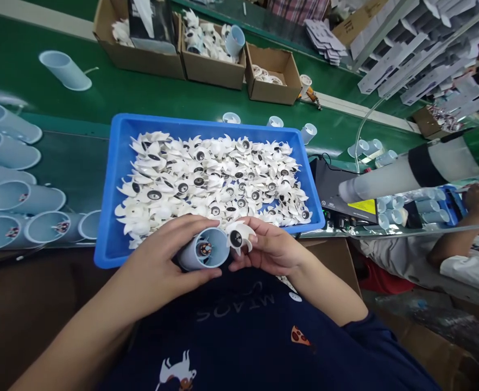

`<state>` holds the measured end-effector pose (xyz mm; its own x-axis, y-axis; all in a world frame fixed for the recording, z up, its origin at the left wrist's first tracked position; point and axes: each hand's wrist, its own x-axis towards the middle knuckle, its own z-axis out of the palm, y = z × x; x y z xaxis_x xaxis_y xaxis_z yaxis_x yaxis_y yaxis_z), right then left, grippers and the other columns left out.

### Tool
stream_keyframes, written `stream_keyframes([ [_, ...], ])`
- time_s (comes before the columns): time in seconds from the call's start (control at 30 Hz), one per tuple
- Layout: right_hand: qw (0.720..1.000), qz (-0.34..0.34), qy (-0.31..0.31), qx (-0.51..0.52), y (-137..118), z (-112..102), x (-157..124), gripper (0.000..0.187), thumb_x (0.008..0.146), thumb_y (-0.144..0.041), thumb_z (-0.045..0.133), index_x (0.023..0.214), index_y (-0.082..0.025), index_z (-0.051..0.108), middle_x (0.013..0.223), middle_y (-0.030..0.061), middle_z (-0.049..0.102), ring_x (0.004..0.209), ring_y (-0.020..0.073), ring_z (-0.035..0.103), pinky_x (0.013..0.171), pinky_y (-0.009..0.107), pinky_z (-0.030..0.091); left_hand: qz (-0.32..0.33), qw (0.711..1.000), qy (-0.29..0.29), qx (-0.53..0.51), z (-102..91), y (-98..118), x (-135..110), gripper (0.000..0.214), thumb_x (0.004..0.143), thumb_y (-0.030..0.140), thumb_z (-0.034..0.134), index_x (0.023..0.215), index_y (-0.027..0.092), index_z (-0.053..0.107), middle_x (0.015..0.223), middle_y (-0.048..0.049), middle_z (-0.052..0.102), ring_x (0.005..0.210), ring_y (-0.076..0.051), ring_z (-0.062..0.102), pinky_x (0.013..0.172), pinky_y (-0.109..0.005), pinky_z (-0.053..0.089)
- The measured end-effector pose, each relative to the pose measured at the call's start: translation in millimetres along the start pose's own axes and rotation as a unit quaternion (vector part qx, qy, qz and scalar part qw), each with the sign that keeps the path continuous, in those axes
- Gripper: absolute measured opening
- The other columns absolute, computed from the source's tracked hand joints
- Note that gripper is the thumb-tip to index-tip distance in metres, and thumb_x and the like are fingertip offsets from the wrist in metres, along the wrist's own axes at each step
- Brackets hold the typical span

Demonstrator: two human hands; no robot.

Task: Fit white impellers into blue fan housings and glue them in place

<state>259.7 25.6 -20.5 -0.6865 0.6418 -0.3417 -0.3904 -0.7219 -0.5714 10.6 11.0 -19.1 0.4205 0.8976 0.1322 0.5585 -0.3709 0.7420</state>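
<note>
Blue plastic tube (202, 250) in left hand (158, 260), white impeller (237, 236) in right hand (274, 247)

A pale blue plastic tube (190, 258) lies on its side in the left hand (158, 260), its open end facing right, with a small dark-and-orange part (204, 248) visible inside. Just beside its rim, the right hand (270, 247) pinches a white curved-bladed plastic fan (239, 236) with a black hub.

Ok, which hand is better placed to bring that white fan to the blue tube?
Probably the right hand: it holds the white fan beside the tube, while the left hand wraps it.
</note>
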Motion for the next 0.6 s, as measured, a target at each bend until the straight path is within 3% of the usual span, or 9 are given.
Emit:
stream_keyframes([
  [0.13,0.998,-0.025,-0.004,-0.065,0,1,-1,0.048,0.079,-0.051,0.084,0.107,-0.024,0.056,0.082,-0.005,0.061,0.071,0.0099,0.061,0.074,0.031,0.061,0.018,0.999,-0.001,0.035,-1.5,7,4,0.061,0.084,0.058,0.074,0.138,0.035,0.06,0.132,-0.0031,0.069,0.121,-0.028,0.065,0.102,-0.036,0.053],
  [0.2,0.973,-0.094,0.018,-0.208,-2,7,-3,0.04,0.085,-0.049,0.079,0.107,-0.023,0.057,0.088,-0.0026,0.06,0.074,0.0111,0.06,0.075,0.031,0.058,0.026,0.998,-0.008,0.05,0.0,13,6,0.06,0.084,0.058,0.074,0.136,0.032,0.061,0.127,-0.0031,0.073,0.115,-0.027,0.069,0.099,-0.035,0.055],
  [0.23,0.938,-0.141,0.038,-0.315,-4,11,-5,0.033,0.087,-0.043,0.077,0.106,-0.023,0.06,0.091,-0.0007,0.06,0.079,0.0128,0.06,0.078,0.032,0.056,0.03,0.998,-0.009,0.056,2.1,16,7,0.058,0.084,0.057,0.073,0.134,0.03,0.063,0.124,-0.0034,0.075,0.111,-0.027,0.071,0.097,-0.035,0.056],
  [0.3,0.817,-0.218,0.076,-0.529,-7,19,-6,0.015,0.09,-0.029,0.074,0.103,-0.022,0.068,0.096,0.0024,0.059,0.09,0.0168,0.059,0.087,0.037,0.052,0.043,0.997,0.004,0.07,8.7,21,9,0.048,0.088,0.05,0.069,0.13,0.026,0.065,0.121,-0.0045,0.076,0.107,-0.027,0.073,0.095,-0.034,0.058],
  [0.37,0.709,-0.246,0.094,-0.654,-8,24,-4,0.007,0.09,-0.02,0.073,0.096,-0.022,0.074,0.094,0.0035,0.057,0.094,0.0191,0.057,0.092,0.04,0.049,0.064,0.994,0.028,0.089,17.1,25,9,0.04,0.093,0.041,0.063,0.128,0.023,0.064,0.121,-0.0063,0.076,0.109,-0.027,0.073,0.097,-0.036,0.057],
  [0.4,0.684,-0.252,0.096,-0.678,-9,26,-3,0.005,0.09,-0.019,0.073,0.094,-0.021,0.075,0.092,0.0033,0.056,0.093,0.0191,0.057,0.091,0.039,0.049,0.074,0.992,0.04,0.099,20.8,26,9,0.038,0.094,0.038,0.061,0.128,0.022,0.063,0.121,-0.0072,0.076,0.11,-0.027,0.072,0.098,-0.037,0.057],
  [0.43,0.677,-0.258,0.093,-0.683,-9,26,-1,0.004,0.09,-0.02,0.074,0.094,-0.02,0.076,0.091,0.0033,0.055,0.092,0.0186,0.057,0.088,0.038,0.05,0.084,0.99,0.047,0.106,23.4,27,9,0.038,0.095,0.038,0.06,0.129,0.021,0.061,0.121,-0.0079,0.075,0.11,-0.027,0.072,0.099,-0.037,0.056],
  [0.53,0.684,-0.341,0.072,-0.641,-9,22,-4,0.009,0.091,-0.023,0.073,0.1,-0.02,0.074,0.101,0.0056,0.056,0.092,0.0175,0.06,0.08,0.033,0.055,0.112,0.988,0.028,0.099,20.9,26,10,0.05,0.095,0.047,0.064,0.138,0.024,0.053,0.125,-0.0075,0.074,0.113,-0.025,0.071,0.1,-0.034,0.056],
  [0.6,0.639,-0.444,0.083,-0.623,-11,14,-19,0.018,0.094,-0.022,0.067,0.111,-0.023,0.07,0.112,0.0083,0.056,0.098,0.0192,0.061,0.082,0.035,0.057,0.131,0.985,0.014,0.109,7.3,22,14,0.058,0.093,0.051,0.067,0.143,0.028,0.05,0.136,-0.008,0.068,0.124,-0.026,0.065,0.106,-0.037,0.052],
])
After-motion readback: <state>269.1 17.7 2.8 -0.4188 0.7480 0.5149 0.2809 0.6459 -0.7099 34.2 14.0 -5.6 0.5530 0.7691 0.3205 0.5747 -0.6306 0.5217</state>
